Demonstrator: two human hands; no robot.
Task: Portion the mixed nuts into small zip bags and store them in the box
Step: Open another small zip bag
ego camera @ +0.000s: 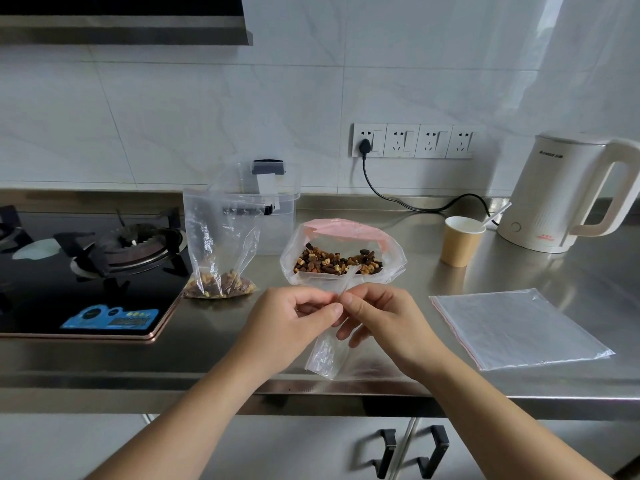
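Both my hands pinch the top edge of an empty small zip bag (327, 355) that hangs above the counter's front edge. My left hand (294, 315) and my right hand (377, 317) meet at the bag's mouth, thumbs against fingers. Behind them a large open bag of mixed nuts (341, 261) stands with its rim folded down. To the left, a small zip bag (221, 258) with nuts at its bottom stands upright. A clear plastic box (277, 209) with a grey latch sits behind that bag.
A stack of empty zip bags (519, 327) lies flat at the right. A paper cup (462, 240) and a white kettle (568, 192) stand further back right, with a black cord (391, 199) on the steel counter (138, 362). A gas hob (86, 265) fills the left.
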